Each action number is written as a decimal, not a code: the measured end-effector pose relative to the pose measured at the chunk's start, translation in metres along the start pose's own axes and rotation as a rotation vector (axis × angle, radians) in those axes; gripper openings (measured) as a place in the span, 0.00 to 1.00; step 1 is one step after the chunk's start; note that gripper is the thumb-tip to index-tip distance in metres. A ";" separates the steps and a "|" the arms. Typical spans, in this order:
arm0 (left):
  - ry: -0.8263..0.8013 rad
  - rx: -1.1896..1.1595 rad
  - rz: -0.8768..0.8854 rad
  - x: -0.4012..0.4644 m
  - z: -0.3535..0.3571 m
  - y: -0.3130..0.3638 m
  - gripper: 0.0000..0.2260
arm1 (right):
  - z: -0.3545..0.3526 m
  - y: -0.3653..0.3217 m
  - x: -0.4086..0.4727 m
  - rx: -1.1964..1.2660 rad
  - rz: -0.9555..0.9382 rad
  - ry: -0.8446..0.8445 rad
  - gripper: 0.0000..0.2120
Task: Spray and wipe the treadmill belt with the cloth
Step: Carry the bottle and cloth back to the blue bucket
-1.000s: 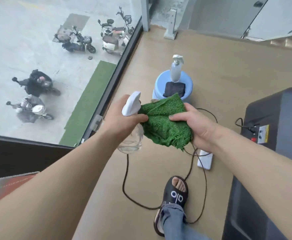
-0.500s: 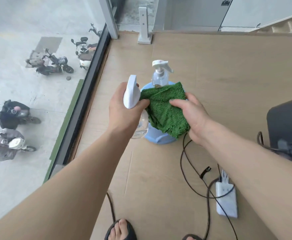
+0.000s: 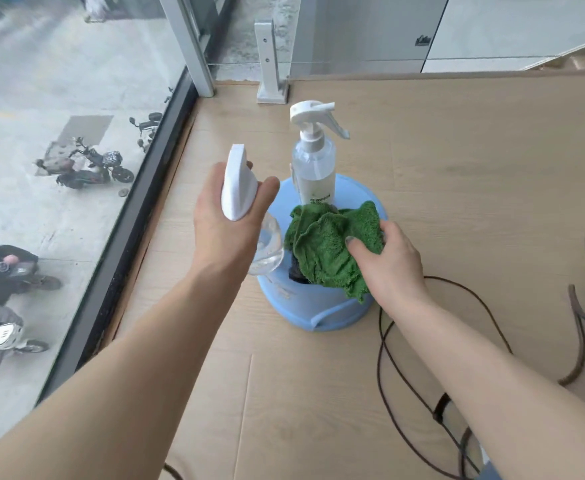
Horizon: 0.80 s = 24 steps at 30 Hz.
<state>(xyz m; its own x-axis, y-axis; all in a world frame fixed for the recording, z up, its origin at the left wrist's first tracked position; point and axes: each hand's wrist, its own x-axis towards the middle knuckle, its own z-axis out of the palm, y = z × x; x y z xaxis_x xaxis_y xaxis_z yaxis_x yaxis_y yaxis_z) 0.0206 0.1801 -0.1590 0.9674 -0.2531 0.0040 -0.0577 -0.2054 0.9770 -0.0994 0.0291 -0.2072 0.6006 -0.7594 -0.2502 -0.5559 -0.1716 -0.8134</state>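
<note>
Over the blue stool (image 3: 319,313) | our right hand (image 3: 393,263) has lowered the green cloth (image 3: 329,244) onto it | left hand (image 3: 230,223) grips the spray bottle (image 3: 237,188) | treadmill belt unseen; wiping seems done.

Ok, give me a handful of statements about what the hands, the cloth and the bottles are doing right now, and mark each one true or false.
1. The left hand holds a spray bottle with a white head. True.
2. The green cloth lies flat on the floor. False: the right hand has it bunched on top of the blue stool.
3. A second spray bottle stands upright on the blue stool. True.
4. The right hand is empty. False: its fingers press into the green cloth.
5. The standing bottle has a black trigger head. False: the head is white.
6. A dark cable loops over the floor near the right arm. True.
</note>
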 end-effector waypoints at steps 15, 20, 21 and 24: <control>-0.047 0.087 0.059 0.015 0.026 -0.020 0.19 | 0.016 -0.020 0.019 -0.403 -0.139 -0.030 0.29; -0.099 0.259 -0.032 0.013 0.027 -0.025 0.31 | 0.002 -0.026 0.016 -0.371 -0.130 0.008 0.29; -0.121 0.280 -0.051 0.015 0.026 -0.023 0.32 | -0.004 -0.032 0.016 -0.333 -0.114 0.028 0.28; -0.250 0.282 -0.122 0.021 0.014 -0.022 0.45 | -0.029 -0.054 0.019 -0.132 -0.112 0.160 0.24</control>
<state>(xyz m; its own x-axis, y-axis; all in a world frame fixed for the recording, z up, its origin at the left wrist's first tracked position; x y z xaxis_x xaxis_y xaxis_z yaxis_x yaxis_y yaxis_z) 0.0388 0.1662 -0.1834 0.8834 -0.4264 -0.1945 -0.0455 -0.4912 0.8699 -0.0748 0.0052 -0.1532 0.5701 -0.8188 -0.0671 -0.5672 -0.3332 -0.7531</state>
